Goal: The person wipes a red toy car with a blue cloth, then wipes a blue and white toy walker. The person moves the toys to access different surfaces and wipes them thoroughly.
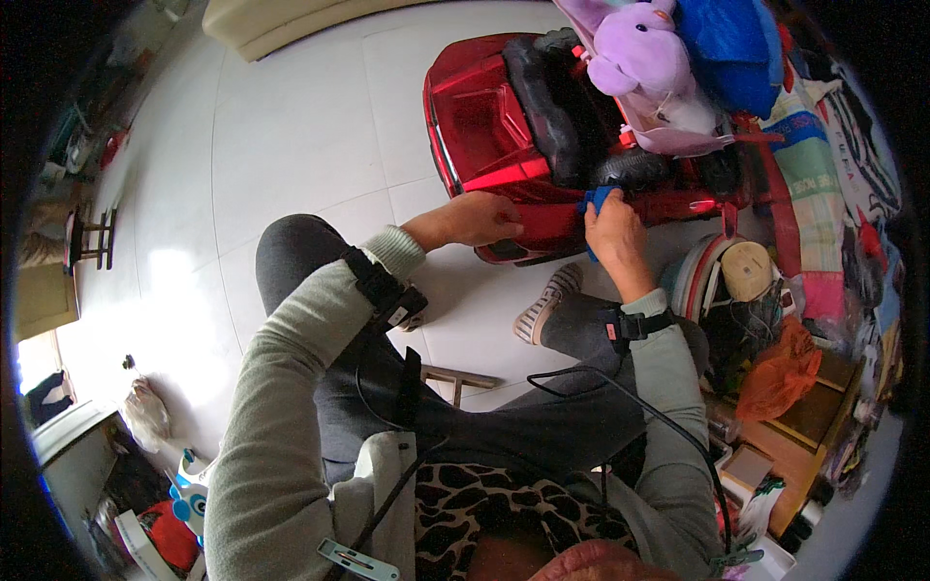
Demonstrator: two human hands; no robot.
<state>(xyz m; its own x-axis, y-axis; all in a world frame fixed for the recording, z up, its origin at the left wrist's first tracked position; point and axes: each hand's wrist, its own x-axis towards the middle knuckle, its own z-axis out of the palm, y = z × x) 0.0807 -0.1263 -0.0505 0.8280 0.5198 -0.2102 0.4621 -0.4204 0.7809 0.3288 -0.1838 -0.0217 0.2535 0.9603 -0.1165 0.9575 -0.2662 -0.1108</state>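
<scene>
A red ride-on toy car (479, 131) with a black seat area stands on the floor before me. My right hand (616, 229) grips a blue cloth (600, 197) against the car's near side, just below a black toy steering wheel or tire (631, 168). Part of the cloth hangs below my fingers. My left hand (483, 219) is at the car's near edge with its fingers curled. Nothing shows in it, and whether it presses on the car is hard to tell.
A pink holder with a purple plush toy (643, 51) and a blue bag (734, 51) sit on the car's right end. At right are a round container (690, 283), an orange plastic bag (785, 370) and a wooden drawer unit (806, 450). A beige sofa (290, 25) stands beyond.
</scene>
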